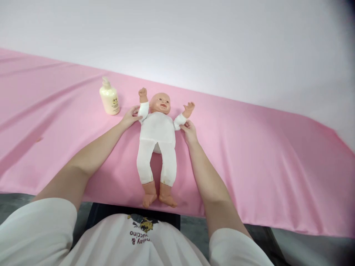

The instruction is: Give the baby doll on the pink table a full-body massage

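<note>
A baby doll (157,127) with a white cloth body lies on its back, its feet toward me and both its arms raised. My left hand (132,116) is at the doll's arm on the left side, thumb and fingers closed about the white upper arm. On the other side, my right hand (189,131) pinches the white cloth of the doll's other arm near the elbow. The doll's bare feet lie near the table's front edge.
A cream pump bottle (110,99) stands upright to the left of the doll, beyond my left forearm. Pink cloth (249,159) with folds covers the table. A pale wall (194,44) rises behind it.
</note>
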`<action>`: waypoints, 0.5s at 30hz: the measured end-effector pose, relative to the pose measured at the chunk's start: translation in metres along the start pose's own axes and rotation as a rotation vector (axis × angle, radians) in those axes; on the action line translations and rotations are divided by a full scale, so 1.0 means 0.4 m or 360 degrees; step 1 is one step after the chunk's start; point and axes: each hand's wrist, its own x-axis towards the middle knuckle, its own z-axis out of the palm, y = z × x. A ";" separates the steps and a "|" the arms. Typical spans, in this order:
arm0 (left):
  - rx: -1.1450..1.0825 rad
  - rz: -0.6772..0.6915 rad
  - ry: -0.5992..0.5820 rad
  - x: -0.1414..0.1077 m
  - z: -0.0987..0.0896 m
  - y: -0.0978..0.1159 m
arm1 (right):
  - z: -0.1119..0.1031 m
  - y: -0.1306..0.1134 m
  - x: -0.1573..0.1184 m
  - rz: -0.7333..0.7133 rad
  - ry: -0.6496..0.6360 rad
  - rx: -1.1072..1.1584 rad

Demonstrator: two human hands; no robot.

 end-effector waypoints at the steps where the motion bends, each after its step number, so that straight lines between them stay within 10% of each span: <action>1: -0.0064 -0.0011 -0.0041 -0.004 0.001 0.004 | -0.002 0.001 -0.002 0.0003 -0.0020 0.0021; 8: 0.0156 -0.0107 -0.0384 -0.042 0.002 0.021 | -0.017 -0.016 -0.022 -0.0006 -0.0330 -0.0434; 15: 0.0124 -0.0069 -0.0249 -0.055 0.001 0.031 | -0.008 -0.025 -0.036 0.0008 -0.0248 -0.0402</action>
